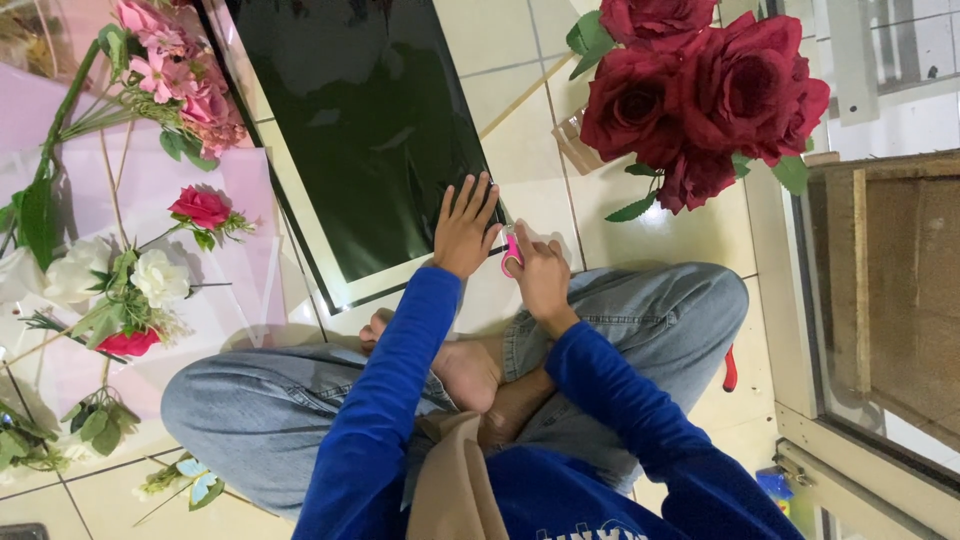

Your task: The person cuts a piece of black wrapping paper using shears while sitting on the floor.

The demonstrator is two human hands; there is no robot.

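Observation:
I sit cross-legged on a tiled floor in jeans and a blue long-sleeved top. My left hand (463, 228) lies flat with fingers spread on the near right corner of a dark green glossy sheet (360, 130). Right beside it, my right hand (540, 272) grips a small pink-handled tool (511, 252), likely scissors, at the sheet's edge. The tool's tip is hidden between my hands.
A bunch of dark red roses (700, 90) stands at the upper right. Pink wrapping paper (150, 250) on the left holds pink, white and red flowers (160, 275) with leaves. A wooden-framed panel (885, 280) lies at the right. A red object (730, 370) sits by my right knee.

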